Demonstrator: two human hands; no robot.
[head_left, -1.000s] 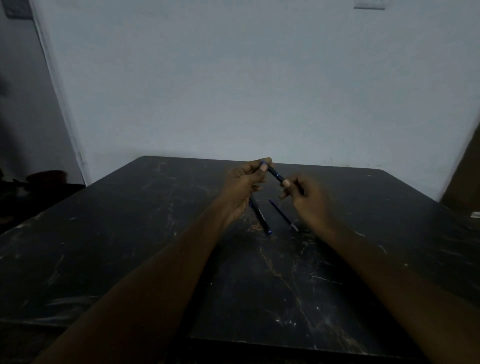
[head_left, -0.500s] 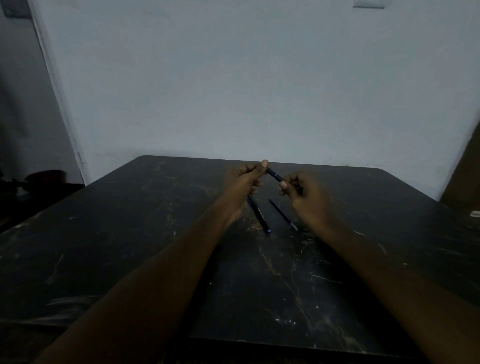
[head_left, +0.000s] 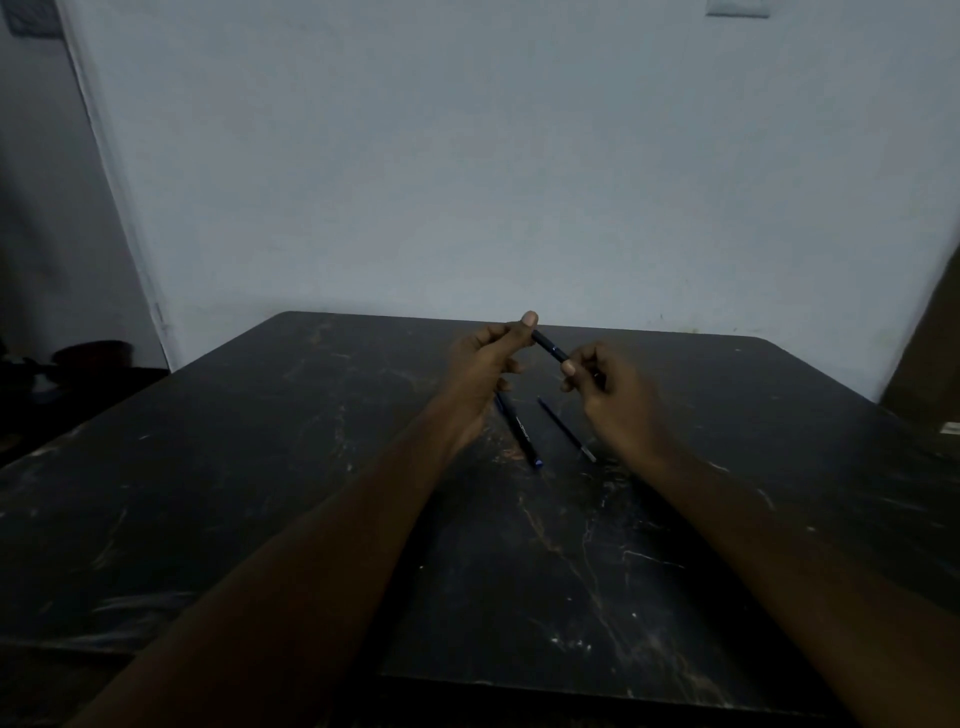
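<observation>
Fingers (head_left: 569, 369) of the right hand (head_left: 618, 400) are curled and pinch the lower end of a short dark pen piece (head_left: 550, 348). The left hand (head_left: 488, 364) pinches the upper end between thumb and forefinger, its other fingers folded toward the palm. The pen piece is held in the air on a slant, directly above and beyond the blue-tipped pen barrel (head_left: 519, 431) that lies on the black table (head_left: 260, 467).

Compared with a second ago, little has moved. The left thumb now stands a touch higher and covers the blue end of the pen piece that showed beside it earlier. The right hand sits in the same spot, above and to the right of the barrel, with the same grip. The slant of the pen piece is unchanged.

A thin refill (head_left: 566, 429) lies just to the right of the barrel, roughly parallel to it and not touching it. Neither has shifted. The left wrist hides the barrel's far end. A pale wall (head_left: 519, 156) rises well beyond the barrel, past the table's far edge.
</observation>
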